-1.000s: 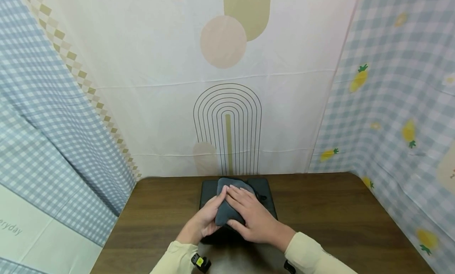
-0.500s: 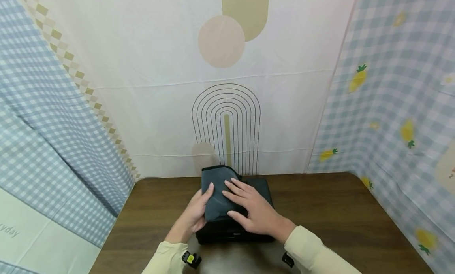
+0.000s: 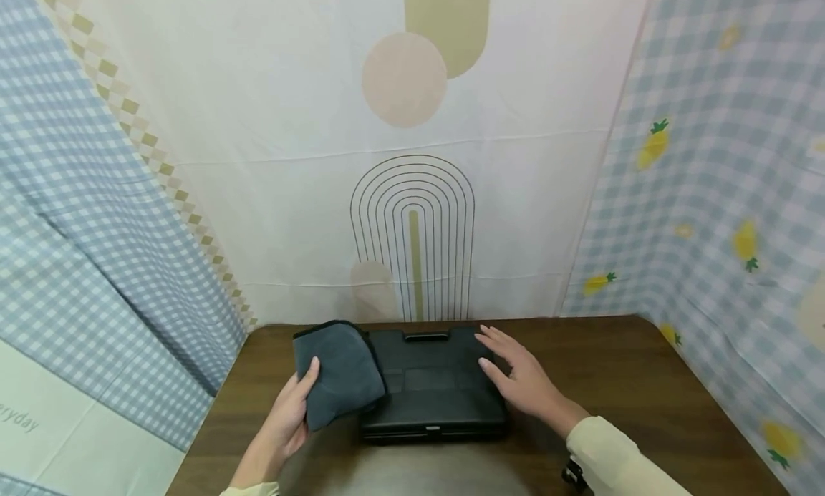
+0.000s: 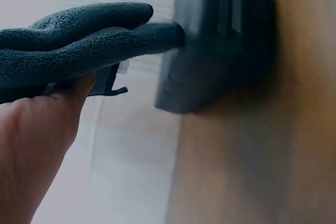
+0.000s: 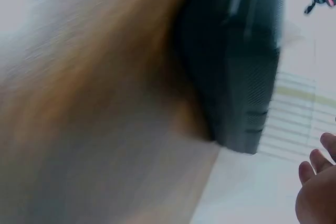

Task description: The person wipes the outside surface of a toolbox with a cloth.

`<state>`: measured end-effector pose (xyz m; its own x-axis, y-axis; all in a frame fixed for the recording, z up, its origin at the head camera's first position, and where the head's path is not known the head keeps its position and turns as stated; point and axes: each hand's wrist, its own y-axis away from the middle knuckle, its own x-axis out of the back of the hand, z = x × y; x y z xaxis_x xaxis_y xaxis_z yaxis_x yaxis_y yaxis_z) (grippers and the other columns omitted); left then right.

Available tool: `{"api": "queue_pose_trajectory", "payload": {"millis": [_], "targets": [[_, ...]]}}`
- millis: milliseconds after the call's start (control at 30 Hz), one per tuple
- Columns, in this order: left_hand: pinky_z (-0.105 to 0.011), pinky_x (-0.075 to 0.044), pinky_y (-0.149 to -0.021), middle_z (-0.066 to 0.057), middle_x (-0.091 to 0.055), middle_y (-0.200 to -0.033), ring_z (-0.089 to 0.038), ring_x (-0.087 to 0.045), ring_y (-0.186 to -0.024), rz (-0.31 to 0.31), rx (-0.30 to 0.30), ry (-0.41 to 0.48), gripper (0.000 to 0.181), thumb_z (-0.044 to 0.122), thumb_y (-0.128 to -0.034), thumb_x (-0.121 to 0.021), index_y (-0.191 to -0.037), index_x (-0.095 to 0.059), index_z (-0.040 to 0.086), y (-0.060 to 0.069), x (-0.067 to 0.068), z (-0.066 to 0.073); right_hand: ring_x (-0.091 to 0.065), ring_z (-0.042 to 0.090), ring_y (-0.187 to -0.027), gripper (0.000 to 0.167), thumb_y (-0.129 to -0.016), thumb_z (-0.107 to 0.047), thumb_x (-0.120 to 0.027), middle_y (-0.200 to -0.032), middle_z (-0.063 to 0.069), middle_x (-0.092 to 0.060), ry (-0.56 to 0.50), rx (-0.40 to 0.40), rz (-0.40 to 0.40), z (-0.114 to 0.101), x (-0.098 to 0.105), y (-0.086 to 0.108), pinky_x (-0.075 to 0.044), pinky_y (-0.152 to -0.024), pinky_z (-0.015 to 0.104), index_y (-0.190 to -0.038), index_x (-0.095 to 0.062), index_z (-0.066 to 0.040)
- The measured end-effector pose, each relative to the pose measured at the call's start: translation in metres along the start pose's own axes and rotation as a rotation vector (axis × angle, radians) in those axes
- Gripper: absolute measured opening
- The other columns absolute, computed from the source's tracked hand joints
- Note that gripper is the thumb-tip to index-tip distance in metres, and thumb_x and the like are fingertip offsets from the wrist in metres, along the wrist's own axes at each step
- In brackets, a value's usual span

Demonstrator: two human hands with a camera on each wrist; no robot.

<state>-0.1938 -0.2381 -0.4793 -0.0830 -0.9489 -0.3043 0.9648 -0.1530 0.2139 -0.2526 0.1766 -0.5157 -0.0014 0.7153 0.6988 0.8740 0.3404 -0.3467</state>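
Observation:
A dark grey-blue cloth (image 3: 340,376) with black edging hangs folded in my left hand (image 3: 283,419), the thumb lying over its near face. In the left wrist view the cloth (image 4: 79,43) shows as thick, fuzzy folds above the hand. To the right of it lies a black plastic case (image 3: 438,399) on the table, with a recessed handle at its far side and a small latch at the front. The cloth overlaps the case's left edge in the head view. My right hand (image 3: 525,381), fingers extended, is beside the case's right edge; no held thing shows in it.
The brown wooden table (image 3: 612,381) runs back to a white patterned curtain (image 3: 290,231). Blue checked cloth hangs at the left (image 3: 97,195) and right (image 3: 696,195). Both wrist views are partly blurred.
The cloth was on top of the case, under both hands. My left hand has carried it to the left, baring the lid, and my right hand has come off it to the right.

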Motion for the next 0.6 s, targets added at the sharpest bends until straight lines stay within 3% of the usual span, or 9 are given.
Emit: {"api": "queue_pose_trajectory", "payload": {"millis": [100,200,267,400,600], "targets": [[-0.028,-0.063,-0.087,0.011,-0.071,-0.113,-0.007,-0.073,-0.101,0.029,0.023,-0.015,0.05,0.059,-0.113,-0.037,-0.147,-0.036,0.022,0.01,0.01,-0.004,-0.041,0.044,-0.157,0.054,-0.11,-0.036,-0.062,-0.171,0.01,-0.043,-0.002,-0.03,-0.005,0.007,0.0,0.004,-0.054,-0.105,0.067,-0.16,-0.052,-0.018],[-0.027,-0.063,-0.087,0.013,-0.073,-0.11,-0.006,-0.073,-0.101,0.054,0.002,-0.018,0.042,0.06,-0.113,-0.035,-0.139,-0.045,0.028,0.019,0.016,-0.007,-0.045,0.044,-0.154,0.056,-0.11,-0.039,-0.061,-0.171,0.013,-0.043,0.002,-0.058,-0.018,0.01,-0.002,0.001,-0.06,-0.097,0.062,-0.161,-0.051,-0.017],[-0.027,-0.063,-0.086,0.015,-0.074,-0.108,-0.005,-0.073,-0.099,0.07,-0.019,-0.025,0.039,0.06,-0.1131,-0.033,-0.133,-0.05,0.031,0.024,0.019,-0.007,-0.045,0.044,-0.154,0.058,-0.11,-0.043,-0.059,-0.171,0.013,-0.043,0.004,-0.079,-0.024,0.011,-0.004,-0.003,-0.06,-0.099,0.061,-0.161,-0.05,-0.016],[-0.027,-0.062,-0.087,0.016,-0.074,-0.107,-0.005,-0.073,-0.099,0.078,-0.041,-0.042,0.037,0.06,-0.1132,-0.032,-0.129,-0.054,0.034,0.032,0.026,-0.004,-0.044,0.042,-0.155,0.06,-0.111,-0.046,-0.057,-0.171,0.013,-0.042,-0.006,-0.12,-0.027,0.012,-0.009,-0.015,-0.054,-0.109,0.063,-0.161,-0.049,-0.015],[-0.026,-0.061,-0.094,0.019,-0.073,-0.117,-0.003,-0.072,-0.109,0.027,-0.035,-0.031,0.036,0.059,-0.1137,-0.028,-0.132,-0.053,0.042,0.044,0.041,-0.002,-0.032,0.046,-0.161,0.064,-0.112,-0.044,-0.055,-0.173,0.021,-0.035,0.017,-0.164,-0.077,0.019,-0.026,-0.038,-0.033,-0.125,0.069,-0.163,-0.044,-0.007]]}}
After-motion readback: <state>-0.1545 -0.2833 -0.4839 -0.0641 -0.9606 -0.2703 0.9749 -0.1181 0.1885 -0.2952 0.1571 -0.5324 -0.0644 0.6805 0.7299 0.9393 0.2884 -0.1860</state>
